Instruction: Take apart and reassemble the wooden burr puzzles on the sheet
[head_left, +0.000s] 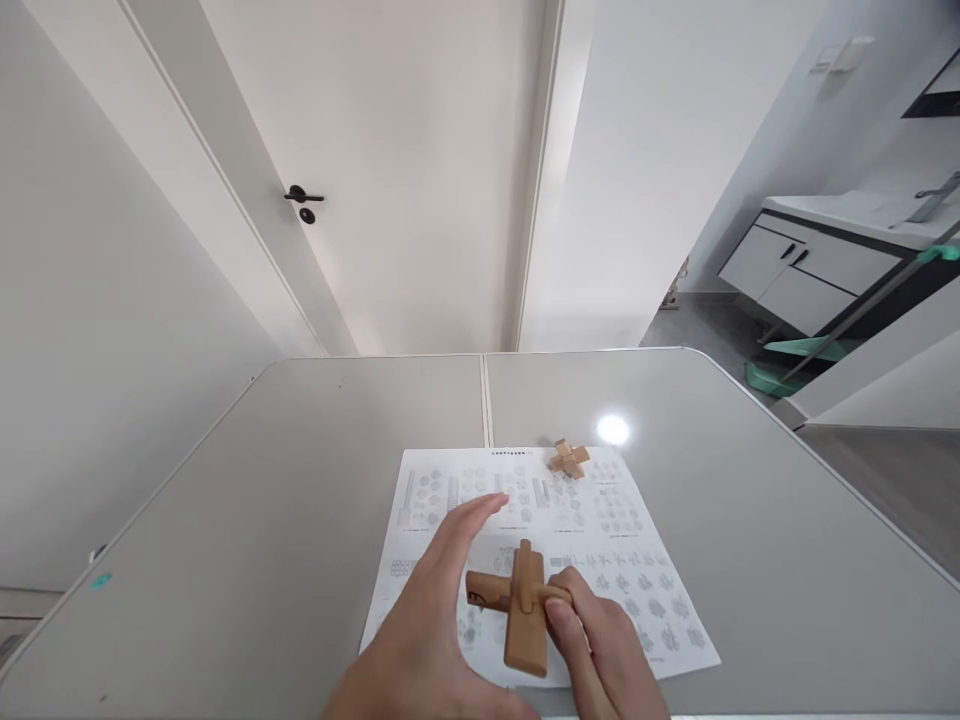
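Note:
Several interlocked wooden bars form a cross-shaped wooden burr puzzle [527,605], held above a printed sheet. My right hand [604,640] pinches a thin bar on its right side between thumb and fingers. Beside it on the left, my left hand [431,625] is open, thumb and fingers spread in a wide curve around the puzzle's left bar, which bears a dark mark. Under both hands lies the white instruction sheet [660,610] with rows of small diagrams. A second, smaller wooden puzzle [570,458] sits at the sheet's far edge.
The grey folding table [247,520] has a seam down its middle and a bright light reflection at the back right. Beyond it stand a white door [405,150] with a black handle [304,195] and, at right, a bathroom vanity [817,260]. A teal spot [101,580] marks the left side.

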